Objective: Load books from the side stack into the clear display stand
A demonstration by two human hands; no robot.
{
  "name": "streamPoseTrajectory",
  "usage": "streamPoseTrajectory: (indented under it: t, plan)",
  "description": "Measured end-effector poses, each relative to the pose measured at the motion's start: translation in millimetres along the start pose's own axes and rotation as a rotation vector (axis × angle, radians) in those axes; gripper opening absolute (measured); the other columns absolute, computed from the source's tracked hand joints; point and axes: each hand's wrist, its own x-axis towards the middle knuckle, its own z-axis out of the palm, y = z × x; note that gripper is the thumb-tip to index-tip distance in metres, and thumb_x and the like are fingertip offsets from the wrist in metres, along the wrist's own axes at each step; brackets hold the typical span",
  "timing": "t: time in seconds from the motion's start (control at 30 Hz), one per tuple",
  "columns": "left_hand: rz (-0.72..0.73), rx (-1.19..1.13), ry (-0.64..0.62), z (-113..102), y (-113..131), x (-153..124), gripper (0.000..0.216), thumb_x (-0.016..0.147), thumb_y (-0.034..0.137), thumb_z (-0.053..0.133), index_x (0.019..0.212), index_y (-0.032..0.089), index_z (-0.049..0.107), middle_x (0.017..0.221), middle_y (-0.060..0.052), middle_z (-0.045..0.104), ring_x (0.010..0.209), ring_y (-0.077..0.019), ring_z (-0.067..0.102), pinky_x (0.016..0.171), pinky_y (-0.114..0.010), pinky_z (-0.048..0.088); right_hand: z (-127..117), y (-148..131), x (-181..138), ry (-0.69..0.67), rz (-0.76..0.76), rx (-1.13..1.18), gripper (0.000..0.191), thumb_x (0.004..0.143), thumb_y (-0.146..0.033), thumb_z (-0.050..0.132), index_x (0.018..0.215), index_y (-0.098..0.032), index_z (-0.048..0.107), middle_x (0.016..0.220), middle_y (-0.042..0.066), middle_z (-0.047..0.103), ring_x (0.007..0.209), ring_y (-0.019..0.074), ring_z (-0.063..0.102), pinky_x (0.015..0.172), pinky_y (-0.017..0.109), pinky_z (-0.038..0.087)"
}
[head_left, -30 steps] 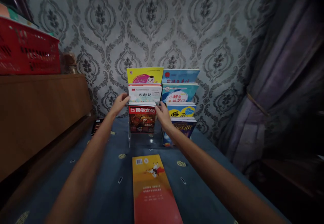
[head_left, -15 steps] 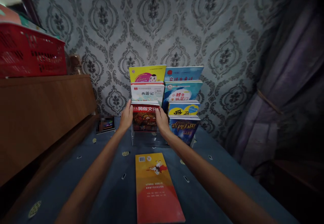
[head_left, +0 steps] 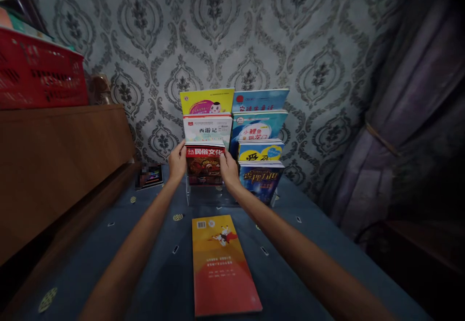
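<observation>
In front of the clear rack (head_left: 203,196), nearest us, the orange-and-red book (head_left: 223,267) lies flat on the blue cloth (head_left: 156,263), just as before. Front of the rack's right column: the navy book (head_left: 260,180), clear of the forearm that crossed it a second ago. And in the left column, the left hand (head_left: 178,163) has dropped from beside the white book (head_left: 207,129); both grips now clamp the foremost red-topped magazine (head_left: 205,167), the right hand (head_left: 230,168) on its right edge. White stands behind, then the yellow book (head_left: 207,99).
</observation>
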Motion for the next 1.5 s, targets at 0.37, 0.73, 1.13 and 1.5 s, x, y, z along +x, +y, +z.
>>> streamPoseTrajectory:
  t: [0.37, 0.73, 1.13, 1.5]
  plan:
    - [-0.028, 0.121, -0.412, -41.3, -21.5, -123.2, 0.035, 0.097, 0.031, 0.047, 0.126, 0.018, 0.063, 0.130, -0.011, 0.069, 0.124, -0.0235, 0.063, 0.111, -0.040, 0.046, -31.2, 25.1, -148.2, -0.544, -0.097, -0.150, 0.056, 0.100, -0.038, 0.040, 0.152, -0.018, 0.042, 0.156, 0.014, 0.046, 0.146, 0.0251, 0.041, 0.121, 0.050, 0.032]
    - [-0.062, 0.365, -0.768, -56.7, -20.0, -235.1, 0.047, 0.100, 0.024, 0.033, 0.141, 0.018, 0.054, 0.152, -0.014, 0.051, 0.147, -0.0242, 0.040, 0.121, -0.052, 0.032, -43.6, 19.8, -194.5, -0.868, -0.217, -0.401, 0.051, 0.100, -0.033, 0.044, 0.147, -0.013, 0.050, 0.156, 0.020, 0.044, 0.149, 0.0300, 0.035, 0.122, 0.055, 0.028]
    - [-0.066, 0.554, -0.964, -58.8, -2.0, -223.3, 0.057, 0.102, 0.042, 0.037, 0.152, 0.014, 0.040, 0.161, -0.019, 0.034, 0.154, -0.0304, 0.025, 0.122, -0.060, 0.019, -71.6, 59.1, -183.5, -0.685, -0.031, -0.163, 0.044, 0.099, -0.034, 0.046, 0.137, -0.020, 0.061, 0.148, 0.013, 0.056, 0.143, 0.0261, 0.047, 0.119, 0.052, 0.034]
    - [0.170, 0.415, -1.175, -39.6, 19.8, -221.6, 0.065, 0.103, 0.054, 0.034, 0.155, 0.017, 0.035, 0.164, -0.016, 0.030, 0.155, -0.0241, 0.020, 0.126, -0.048, 0.015, -79.3, 67.8, -162.7, -0.640, 0.137, 0.109, 0.045, 0.102, -0.045, 0.041, 0.136, -0.024, 0.063, 0.135, 0.007, 0.068, 0.128, 0.0224, 0.062, 0.112, 0.046, 0.045]
